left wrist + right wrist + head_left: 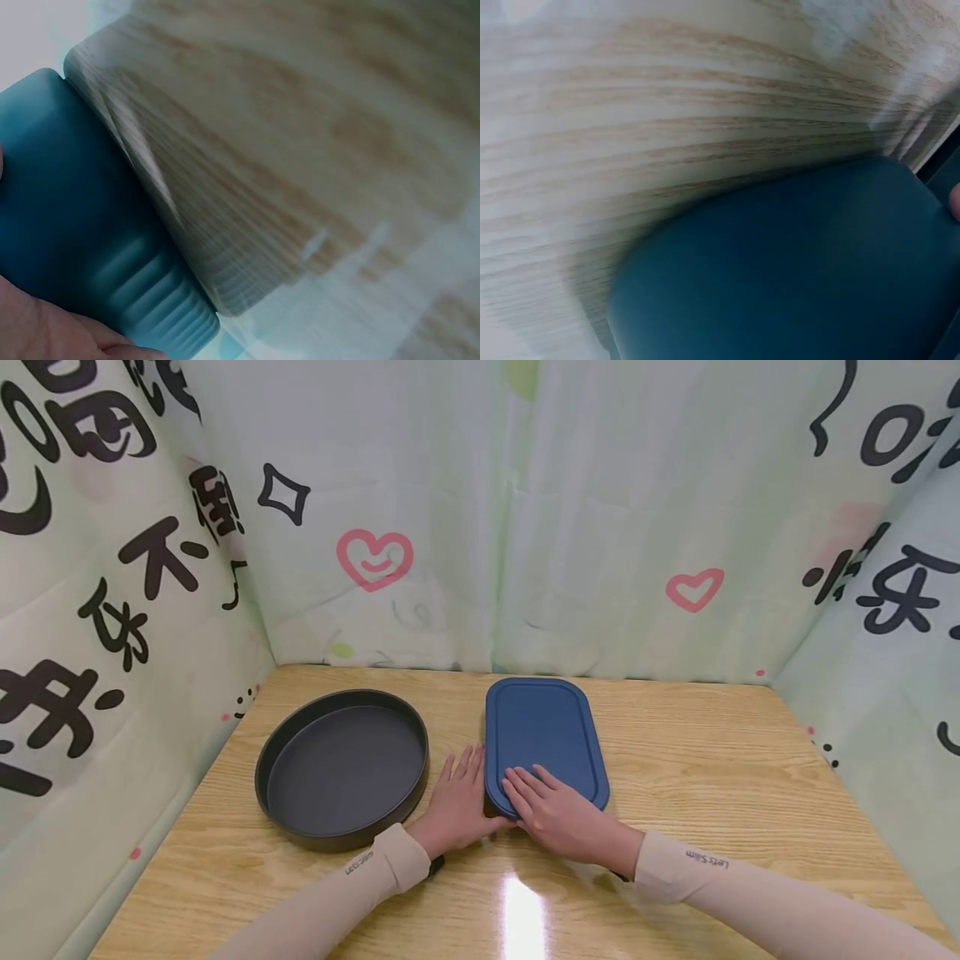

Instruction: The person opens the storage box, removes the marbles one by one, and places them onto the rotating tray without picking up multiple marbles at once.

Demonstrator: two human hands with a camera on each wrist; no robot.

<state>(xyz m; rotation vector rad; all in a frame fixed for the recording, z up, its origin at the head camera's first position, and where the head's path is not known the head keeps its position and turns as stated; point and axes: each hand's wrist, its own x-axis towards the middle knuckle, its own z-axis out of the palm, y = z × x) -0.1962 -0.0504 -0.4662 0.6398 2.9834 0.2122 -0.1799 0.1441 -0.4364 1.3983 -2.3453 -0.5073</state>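
A blue rectangular box with a rounded, grooved lid [543, 735] lies lengthwise on the table. My left hand [459, 802] rests against its left side, fingers straight and pointing away from me. Across the lid's near end lies my right hand [558, 814], its fingers extended over the top. The two thumbs come close together at the near left corner. In the left wrist view the blue box [82, 195] shows a ribbed side, with part of my left hand [60, 326] along it. The right wrist view shows its smooth blue wall [780, 262]. Anything inside is hidden.
A round, dark grey pan [345, 760] stands to the left, close to my left hand. Beneath everything is a wood-grain table [712, 760] with a bright reflection near its front. A pale printed curtain [450, 485] encloses the back and both sides.
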